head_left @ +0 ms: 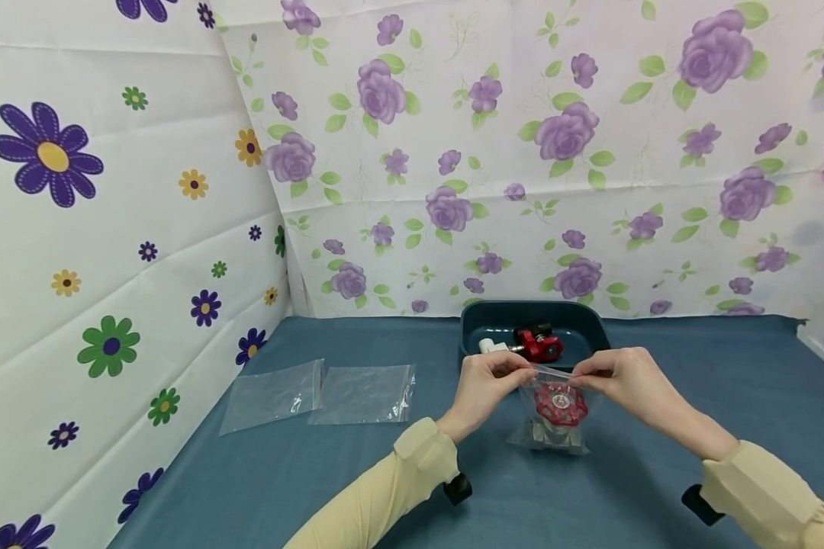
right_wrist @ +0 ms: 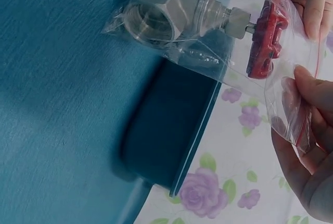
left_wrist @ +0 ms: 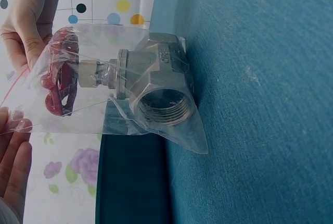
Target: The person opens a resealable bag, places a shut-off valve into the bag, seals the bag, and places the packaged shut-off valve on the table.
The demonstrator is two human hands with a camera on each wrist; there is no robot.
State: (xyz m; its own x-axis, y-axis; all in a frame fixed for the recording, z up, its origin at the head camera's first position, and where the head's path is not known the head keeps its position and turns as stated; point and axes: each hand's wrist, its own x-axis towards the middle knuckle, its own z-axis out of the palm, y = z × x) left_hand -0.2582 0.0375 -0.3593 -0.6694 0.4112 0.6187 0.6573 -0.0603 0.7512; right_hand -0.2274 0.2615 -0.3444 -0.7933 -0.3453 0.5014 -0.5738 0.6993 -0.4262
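Observation:
A clear zip bag with a red seal line holds a gate valve. The valve has a silver metal body with a threaded opening and a red handwheel. It stands upright, wheel on top, with the bag's bottom at the table. My left hand pinches the bag's top edge on the left between thumb and fingers. At the right end of that edge, my right hand pinches the plastic the same way. The bag's mouth is stretched between both hands, above the handwheel.
Behind the hands stands a dark blue tray with a red-handled valve and a white fitting inside. Two flat clear bags, a left one and a right one, lie on the blue tabletop. Flowered sheets hang behind and left.

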